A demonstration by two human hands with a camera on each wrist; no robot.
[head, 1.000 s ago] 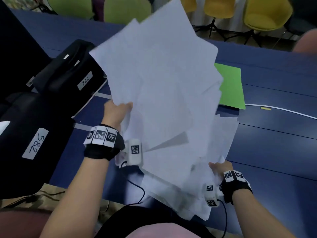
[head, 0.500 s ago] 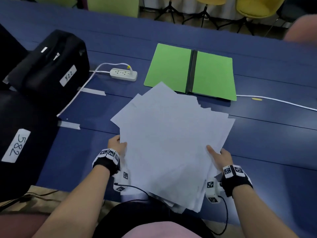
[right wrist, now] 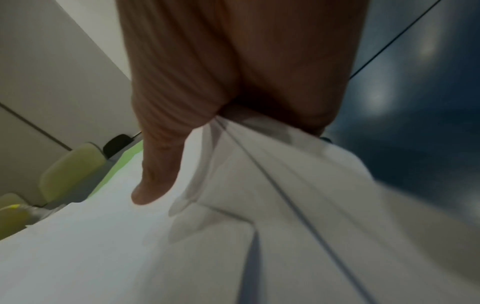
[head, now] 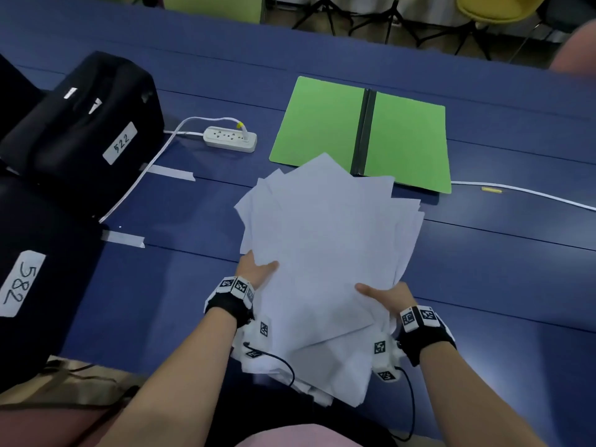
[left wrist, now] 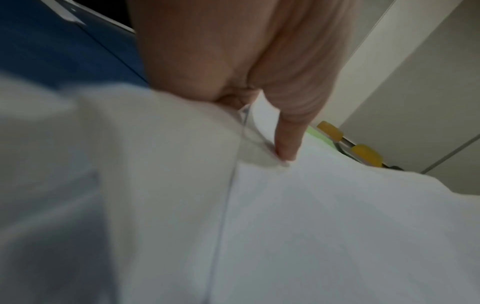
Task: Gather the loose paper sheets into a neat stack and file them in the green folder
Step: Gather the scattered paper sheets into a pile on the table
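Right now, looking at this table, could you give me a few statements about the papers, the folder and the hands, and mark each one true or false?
1. The green folder lies open on the blue table. True.
2. The paper sheets are already squared into a neat stack. False: they are fanned out, with corners sticking out at different angles.
3. Both hands hold the sheets, the left hand at their left edge and the right hand at their right edge. True.
4. The sheets are already filed inside the folder. False: the hands hold them nearer the person, with only their far corners overlapping the folder's near edge.
5. The white power strip sits to the right of the folder. False: it sits to its left, beside the black case labelled 522.
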